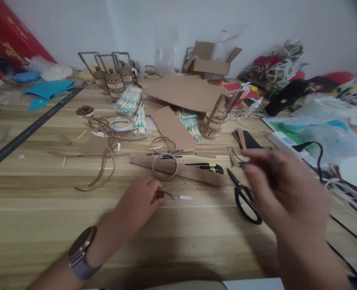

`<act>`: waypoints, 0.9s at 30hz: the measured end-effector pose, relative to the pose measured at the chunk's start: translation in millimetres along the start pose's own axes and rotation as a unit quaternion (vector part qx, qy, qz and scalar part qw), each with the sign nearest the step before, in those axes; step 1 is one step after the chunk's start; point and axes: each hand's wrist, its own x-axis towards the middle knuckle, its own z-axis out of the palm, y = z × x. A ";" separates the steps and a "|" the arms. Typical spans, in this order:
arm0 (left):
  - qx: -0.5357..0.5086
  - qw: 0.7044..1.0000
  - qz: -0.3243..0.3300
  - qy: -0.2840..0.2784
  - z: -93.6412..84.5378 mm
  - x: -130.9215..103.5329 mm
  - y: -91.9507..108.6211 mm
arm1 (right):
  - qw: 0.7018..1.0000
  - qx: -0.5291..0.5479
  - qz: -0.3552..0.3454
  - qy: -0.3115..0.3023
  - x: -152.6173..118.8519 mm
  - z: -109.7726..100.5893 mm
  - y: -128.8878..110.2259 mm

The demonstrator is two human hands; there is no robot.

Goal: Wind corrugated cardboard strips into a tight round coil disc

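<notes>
My left hand (142, 199), with a watch on its wrist, is closed around a small dark brown piece (159, 194) low over the table, a thin strip trailing from it. My right hand (283, 189) is raised and blurred at the right, fingers curled; whether it holds anything is hidden. Black scissors (245, 199) lie beside it. A round ring (165, 166) rests on a brown cardboard strip (196, 174), near a yellow and black cutter (207, 166). A small white slip (185, 197) lies right of my left hand.
Behind are curled cardboard strips (101, 171), packs of sticks (129, 100), a small stick bucket (214, 121), cardboard sheets (175, 129) and an open box (210, 66). A power strip (283, 143) with a black cable and plastic bags lie at the right.
</notes>
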 end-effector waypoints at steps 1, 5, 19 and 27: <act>0.006 1.000 0.001 -0.010 5.9 -1.5 -2.9 | 1.000 -0.011 -0.015 -0.023 3.3 3.9 0.0; 0.021 0.999 0.021 -0.024 21.1 -5.1 -8.2 | 0.983 0.016 -0.034 -0.181 5.8 31.6 -6.9; -0.061 0.995 -0.004 0.074 20.8 -10.1 5.0 | 0.956 0.113 0.006 -0.271 -21.7 71.9 -16.8; -0.222 0.959 0.012 0.175 22.0 -13.7 33.3 | 0.918 0.266 0.151 -0.254 -25.8 72.5 -27.2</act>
